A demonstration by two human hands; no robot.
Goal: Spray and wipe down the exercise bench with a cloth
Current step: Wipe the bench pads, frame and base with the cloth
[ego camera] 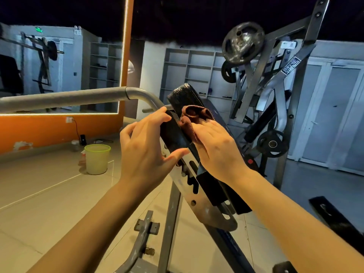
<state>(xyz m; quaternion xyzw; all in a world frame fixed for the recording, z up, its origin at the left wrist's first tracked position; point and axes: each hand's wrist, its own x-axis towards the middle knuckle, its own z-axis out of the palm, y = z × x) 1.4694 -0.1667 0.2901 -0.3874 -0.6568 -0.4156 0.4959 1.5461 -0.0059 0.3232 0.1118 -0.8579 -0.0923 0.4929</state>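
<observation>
Head view: right hand presses the brown cloth flat-fingered against the black bench pad, centre frame. Left hand has its grip curled round the pad's left edge. Yellow bucket on the floor, far left.

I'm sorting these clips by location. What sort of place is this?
Most likely a gym. A plate-loaded machine carries a weight plate, a black padded bench is being wiped with a brown cloth, and a large wall mirror reflects more equipment.
</observation>
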